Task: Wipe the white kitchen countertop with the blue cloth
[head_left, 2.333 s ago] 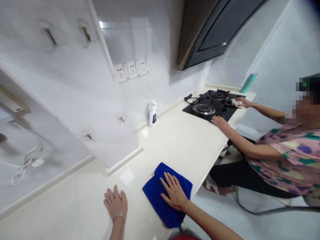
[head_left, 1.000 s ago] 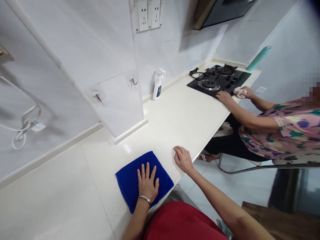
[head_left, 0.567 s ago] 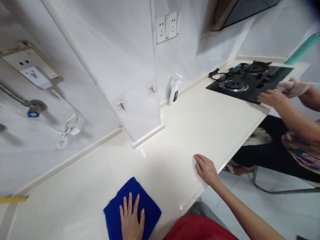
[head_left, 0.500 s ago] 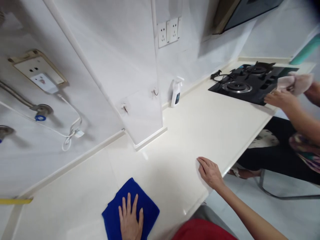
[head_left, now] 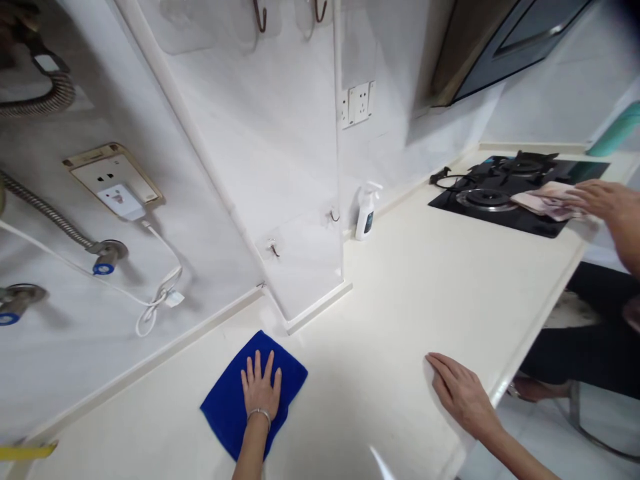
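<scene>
My left hand [head_left: 261, 388] lies flat with fingers spread on a folded blue cloth [head_left: 229, 401], pressing it onto the cream countertop [head_left: 400, 300] near the foot of a white wall column. A bracelet sits on that wrist. My right hand [head_left: 461, 395] rests palm down, fingers stretched out, on the countertop close to its front edge and holds nothing.
A white spray bottle [head_left: 365, 211] stands against the back wall. A black gas hob [head_left: 510, 193] sits at the far right, where another person's hand [head_left: 600, 199] holds a pinkish rag [head_left: 545, 202]. Sockets, hoses and a white cable hang on the left wall.
The blue cloth passed from under my right hand to under my left, and my left hand has since slid it away from the front edge toward the wall column. The view tilted up.
</scene>
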Demonstrator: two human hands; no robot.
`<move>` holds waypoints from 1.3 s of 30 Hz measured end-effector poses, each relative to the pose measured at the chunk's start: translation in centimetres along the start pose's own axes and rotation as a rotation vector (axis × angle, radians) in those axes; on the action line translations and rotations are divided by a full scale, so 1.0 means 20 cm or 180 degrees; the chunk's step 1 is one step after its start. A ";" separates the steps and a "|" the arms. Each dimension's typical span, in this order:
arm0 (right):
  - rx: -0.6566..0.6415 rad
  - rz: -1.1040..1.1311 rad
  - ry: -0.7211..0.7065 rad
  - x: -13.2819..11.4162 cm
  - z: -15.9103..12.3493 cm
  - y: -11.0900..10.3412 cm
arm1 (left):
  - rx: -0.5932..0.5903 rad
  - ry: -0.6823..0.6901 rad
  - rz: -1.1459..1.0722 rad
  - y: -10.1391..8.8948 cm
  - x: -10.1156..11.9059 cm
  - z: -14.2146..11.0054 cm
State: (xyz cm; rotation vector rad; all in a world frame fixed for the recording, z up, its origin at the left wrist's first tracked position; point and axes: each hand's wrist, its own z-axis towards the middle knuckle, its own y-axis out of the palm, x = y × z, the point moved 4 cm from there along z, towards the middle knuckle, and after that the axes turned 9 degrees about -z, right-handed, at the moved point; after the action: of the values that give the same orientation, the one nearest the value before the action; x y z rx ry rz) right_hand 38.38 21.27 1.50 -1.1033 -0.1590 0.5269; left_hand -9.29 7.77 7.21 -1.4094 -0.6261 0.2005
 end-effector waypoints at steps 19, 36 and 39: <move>-0.0137 -0.0092 0.0044 0.03 0.01 0.03 | 0.0417 0.0223 -0.0045 0.02 -0.01 0.91; -0.0032 0.0050 0.0072 0.03 0.03 0.02 | 0.0288 0.0356 0.0061 0.03 0.06 0.78; -0.0052 0.0053 0.0116 0.03 0.03 0.04 | 0.0213 0.0506 0.0070 0.04 0.08 0.64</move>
State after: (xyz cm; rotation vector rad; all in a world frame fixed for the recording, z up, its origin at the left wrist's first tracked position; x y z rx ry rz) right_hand 38.51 22.27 1.04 -1.1304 -0.1226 0.5210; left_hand -14.32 19.68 7.25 -1.3533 -0.4689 0.1241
